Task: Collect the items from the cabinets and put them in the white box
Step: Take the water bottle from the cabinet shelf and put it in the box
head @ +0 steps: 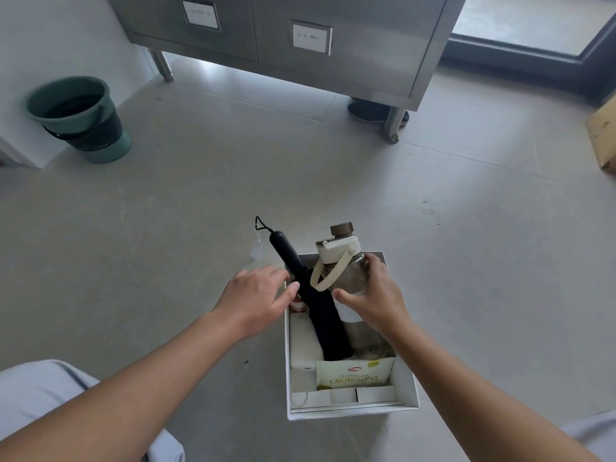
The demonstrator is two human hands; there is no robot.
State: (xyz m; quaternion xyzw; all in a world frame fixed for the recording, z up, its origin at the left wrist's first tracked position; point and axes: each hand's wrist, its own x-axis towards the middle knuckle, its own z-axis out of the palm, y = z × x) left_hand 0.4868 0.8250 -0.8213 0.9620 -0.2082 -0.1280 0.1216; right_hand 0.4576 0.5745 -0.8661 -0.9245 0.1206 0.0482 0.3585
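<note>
A white box sits on the floor in front of me. Inside it a folded black umbrella leans with its handle sticking out over the far left rim. Beside it stands a clear water bottle with a cream lid and strap, and my right hand is shut around its body. My left hand hovers at the box's left rim next to the umbrella, fingers apart, holding nothing. A croissant packet and a white pouch lie in the box. A small red-and-white item is mostly hidden under my left hand.
A steel cabinet on legs with two labelled doors stands ahead. A green bucket sits at the left by the wall. A dark shoe lies under the cabinet. A cardboard box is at the right edge.
</note>
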